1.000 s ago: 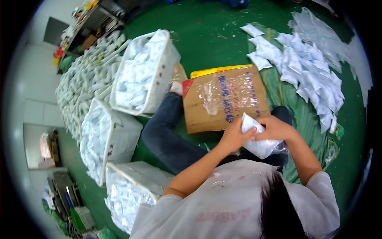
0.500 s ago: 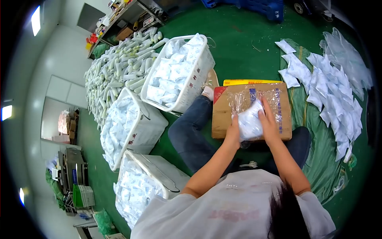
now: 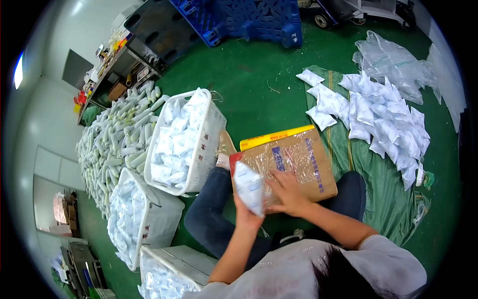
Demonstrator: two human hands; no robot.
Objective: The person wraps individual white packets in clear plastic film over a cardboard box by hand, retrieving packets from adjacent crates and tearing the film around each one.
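Gripping a white packet (image 3: 249,188) over a carton's (image 3: 321,172) left side, the left hand (image 3: 246,215) was near the loosely spread right hand (image 3: 291,195); packets heaped three baskets (image 3: 208,149), others (image 3: 381,117) lay on green sheeting (image 3: 386,192), the remaining count unclear.

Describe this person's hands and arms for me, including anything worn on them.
The left hand and right hand are both bare, without gloves, and no watch or bracelet shows at either wrist. Rings can't be made out. The pale shirt has short sleeves, leaving the forearms uncovered, with small light dots and faint reddish print on it.
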